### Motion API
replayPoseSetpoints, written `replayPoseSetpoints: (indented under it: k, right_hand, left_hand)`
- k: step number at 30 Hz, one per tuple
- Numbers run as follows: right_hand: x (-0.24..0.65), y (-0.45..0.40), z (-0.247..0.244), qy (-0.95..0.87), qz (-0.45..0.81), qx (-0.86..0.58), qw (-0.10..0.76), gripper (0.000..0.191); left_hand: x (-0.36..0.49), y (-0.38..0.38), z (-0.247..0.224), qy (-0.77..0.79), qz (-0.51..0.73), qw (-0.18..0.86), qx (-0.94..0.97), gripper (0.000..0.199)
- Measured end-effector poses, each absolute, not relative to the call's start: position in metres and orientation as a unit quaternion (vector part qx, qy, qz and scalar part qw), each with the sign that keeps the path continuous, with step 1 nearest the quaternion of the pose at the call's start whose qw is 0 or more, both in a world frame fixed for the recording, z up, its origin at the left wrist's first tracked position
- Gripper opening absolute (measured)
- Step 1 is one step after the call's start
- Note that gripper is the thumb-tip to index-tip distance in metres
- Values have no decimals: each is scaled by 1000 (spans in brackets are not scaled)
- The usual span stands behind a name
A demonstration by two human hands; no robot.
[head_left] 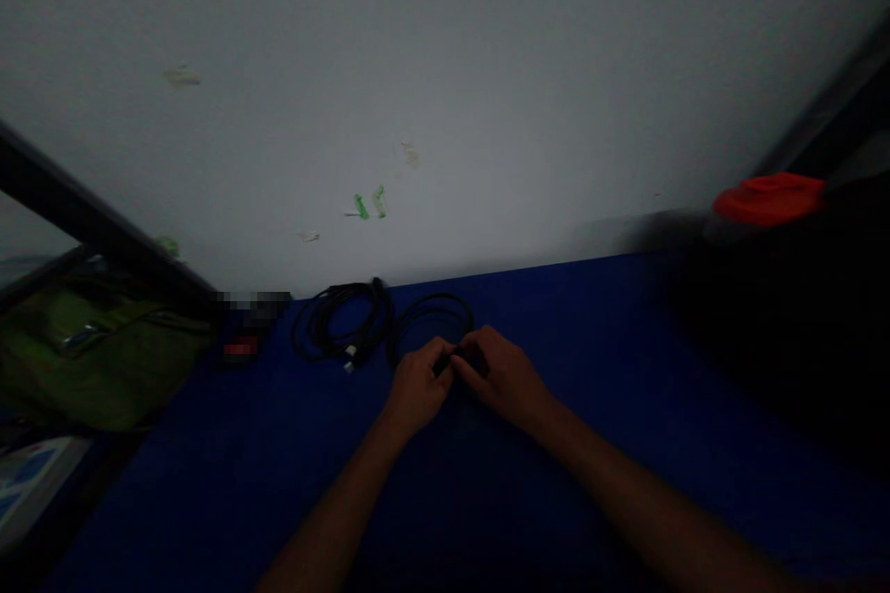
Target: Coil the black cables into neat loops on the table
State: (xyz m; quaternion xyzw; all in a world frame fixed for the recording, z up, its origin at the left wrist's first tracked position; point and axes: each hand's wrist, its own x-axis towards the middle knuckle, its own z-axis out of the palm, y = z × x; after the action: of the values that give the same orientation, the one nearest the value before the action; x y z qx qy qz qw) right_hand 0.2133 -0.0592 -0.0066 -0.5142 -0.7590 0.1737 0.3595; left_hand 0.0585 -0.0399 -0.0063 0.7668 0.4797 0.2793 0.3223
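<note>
My left hand (421, 384) and my right hand (504, 375) meet over a blue surface (556, 324), both with fingers closed. Between them they grip the near side of a looped black cable (435, 298), whose far arc lies curved beyond my fingers. The exact part of the cable in my fingertips is dark and partly hidden. Just left of it rests a second coiled black cable (321, 324), with pale connector ends near its lower edge. The scene is very dim.
A pale wall (521, 111) with green and beige marks rises behind the surface. Dark items with a red patch (240, 349) lie at the back left. A green bag (104, 352) stands further left. At right are an orange-red lid (769, 197) and a large black shape (799, 324).
</note>
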Motion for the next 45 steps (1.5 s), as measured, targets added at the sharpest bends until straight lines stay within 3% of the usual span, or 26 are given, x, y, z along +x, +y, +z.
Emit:
replayPoseSetpoints:
  k: [5,13,22,28,34,40,45]
  right_hand:
    - [212,-59,-10,-765,155,-534,324,15]
    - [213,-59,-8,-766,160,-511,356,16]
    - [215,-58,-3,-798,115,-550,218,19]
    - [219,-56,0,-810,154,-529,201,18]
    - [220,-54,2,-837,118,-510,158,18]
    - [216,-55,1,-860,65,-486,140,16]
    - [214,-57,1,-867,47,-467,171,18]
  left_hand:
    - [59,-40,-8,475,283,333,764,15]
    - [59,-41,-4,465,265,320,782,15]
    - [60,-43,3,470,193,256,822,16]
    - [56,-41,3,462,158,264,831,21]
    - [50,-33,-2,464,152,370,790,21]
    - [44,-27,0,419,187,620,636,38]
    - [44,-29,5,408,209,669,585,42]
